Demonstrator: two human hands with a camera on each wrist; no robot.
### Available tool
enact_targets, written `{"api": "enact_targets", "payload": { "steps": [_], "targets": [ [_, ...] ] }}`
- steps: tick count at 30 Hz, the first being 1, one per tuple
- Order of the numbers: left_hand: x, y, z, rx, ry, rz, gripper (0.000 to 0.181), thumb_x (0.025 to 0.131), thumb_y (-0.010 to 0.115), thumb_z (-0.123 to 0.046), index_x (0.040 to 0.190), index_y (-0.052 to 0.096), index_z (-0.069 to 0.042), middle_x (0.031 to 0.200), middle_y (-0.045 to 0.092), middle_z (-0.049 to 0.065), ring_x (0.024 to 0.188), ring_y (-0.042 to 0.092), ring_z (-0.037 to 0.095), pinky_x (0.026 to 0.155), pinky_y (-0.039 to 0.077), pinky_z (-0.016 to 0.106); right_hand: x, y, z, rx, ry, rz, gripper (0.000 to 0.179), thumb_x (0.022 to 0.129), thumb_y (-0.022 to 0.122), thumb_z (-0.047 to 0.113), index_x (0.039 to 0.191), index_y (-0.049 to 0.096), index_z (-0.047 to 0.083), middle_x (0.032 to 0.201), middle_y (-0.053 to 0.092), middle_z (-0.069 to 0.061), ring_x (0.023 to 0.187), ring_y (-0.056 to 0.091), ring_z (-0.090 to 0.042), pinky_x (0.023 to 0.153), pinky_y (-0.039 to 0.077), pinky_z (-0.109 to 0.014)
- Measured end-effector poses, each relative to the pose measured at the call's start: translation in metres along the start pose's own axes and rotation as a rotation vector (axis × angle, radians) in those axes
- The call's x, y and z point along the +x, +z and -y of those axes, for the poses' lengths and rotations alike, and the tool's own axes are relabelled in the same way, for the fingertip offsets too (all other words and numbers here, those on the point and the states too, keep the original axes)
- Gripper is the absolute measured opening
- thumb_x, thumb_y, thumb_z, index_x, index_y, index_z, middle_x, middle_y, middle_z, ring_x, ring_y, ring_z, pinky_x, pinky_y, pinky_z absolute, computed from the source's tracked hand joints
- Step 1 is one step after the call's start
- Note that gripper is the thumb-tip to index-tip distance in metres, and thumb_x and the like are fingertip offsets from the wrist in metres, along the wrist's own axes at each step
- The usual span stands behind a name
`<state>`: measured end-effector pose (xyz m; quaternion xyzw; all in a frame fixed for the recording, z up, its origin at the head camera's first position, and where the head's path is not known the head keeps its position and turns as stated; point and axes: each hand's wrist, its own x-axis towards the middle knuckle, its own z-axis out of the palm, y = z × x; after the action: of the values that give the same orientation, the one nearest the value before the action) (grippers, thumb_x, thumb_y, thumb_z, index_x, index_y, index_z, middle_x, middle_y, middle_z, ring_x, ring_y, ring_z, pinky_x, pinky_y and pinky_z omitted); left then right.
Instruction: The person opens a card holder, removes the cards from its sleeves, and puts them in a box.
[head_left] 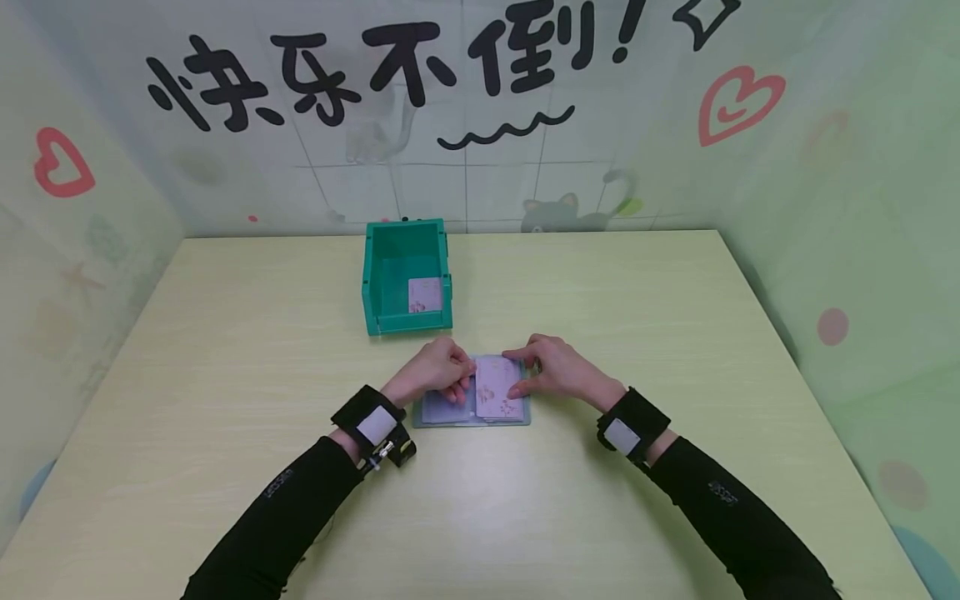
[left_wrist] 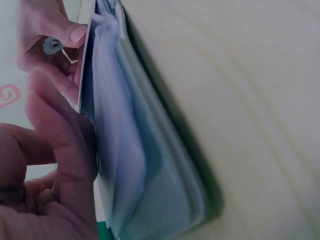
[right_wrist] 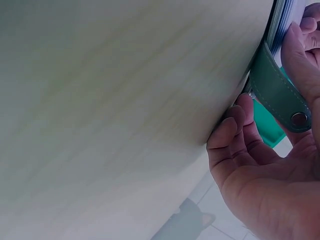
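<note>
Pale wood tabletop (head_left: pixel 637 300) is carrying an open pocket album (head_left: pixel 472 414), lying between both hands' fingertips; a teal bin (head_left: pixel 408 325) is sitting beyond the left fingers. Judging from where I'm standing: light album, firm cover, limp slippery sleeves, easily creased; best held by outer edges. Right hand (head_left: pixel 558 367): thumb and forefinger are gripping the pink card (head_left: pixel 497 390). Left hand (head_left: pixel 437 369): curled fingers are touching its left edge; pinching, cannot tell.

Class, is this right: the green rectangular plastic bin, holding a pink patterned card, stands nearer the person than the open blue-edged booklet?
No: the head view shows the bin beyond the booklet, not nearer; it does hold the card.
</note>
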<state>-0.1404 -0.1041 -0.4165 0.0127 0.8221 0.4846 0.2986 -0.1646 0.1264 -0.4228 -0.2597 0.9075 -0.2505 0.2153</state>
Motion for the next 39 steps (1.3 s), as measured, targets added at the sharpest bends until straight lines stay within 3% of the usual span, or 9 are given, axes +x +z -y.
{"api": "enact_targets", "payload": {
  "steps": [5,14,31,39],
  "targets": [
    [-0.002,-0.003,0.001,-0.006,-0.008,0.011,0.020,0.103,0.056,-0.012,0.096,0.067,0.002,0.067,0.058,0.001,0.050,0.059,0.010,0.051,0.048,0.018,0.000,-0.001,0.001,0.001,0.002,0.000,0.067,0.079,0.086,0.034,0.136,0.062,0.010,0.089,0.054,-0.007,0.084,0.046,-0.019,0.070,0.033,-0.026],
    [-0.004,-0.001,0.002,0.017,-0.008,0.003,0.021,0.097,0.067,-0.020,0.090,0.068,-0.001,0.060,0.059,0.001,0.045,0.057,0.010,0.047,0.046,0.017,0.000,0.000,0.001,0.015,-0.002,0.002,0.066,0.079,0.086,0.033,0.136,0.062,0.010,0.088,0.052,-0.007,0.084,0.046,-0.019,0.070,0.033,-0.026],
    [-0.013,-0.021,0.011,-0.009,-0.018,0.046,0.021,0.099,0.063,-0.018,0.089,0.067,0.000,0.062,0.058,-0.001,0.052,0.057,0.009,0.051,0.045,0.018,-0.001,-0.001,0.001,0.008,-0.010,0.007,0.066,0.080,0.085,0.031,0.137,0.062,0.009,0.090,0.052,-0.006,0.086,0.047,-0.018,0.070,0.033,-0.026],
    [-0.019,-0.031,0.019,0.002,-0.026,0.058,0.022,0.101,0.060,-0.018,0.085,0.062,-0.003,0.064,0.052,-0.003,0.053,0.051,0.008,0.052,0.044,0.017,-0.001,0.000,0.002,0.014,-0.003,0.001,0.066,0.079,0.086,0.031,0.136,0.062,0.009,0.089,0.052,-0.007,0.086,0.047,-0.019,0.070,0.033,-0.026]
  ]
}}
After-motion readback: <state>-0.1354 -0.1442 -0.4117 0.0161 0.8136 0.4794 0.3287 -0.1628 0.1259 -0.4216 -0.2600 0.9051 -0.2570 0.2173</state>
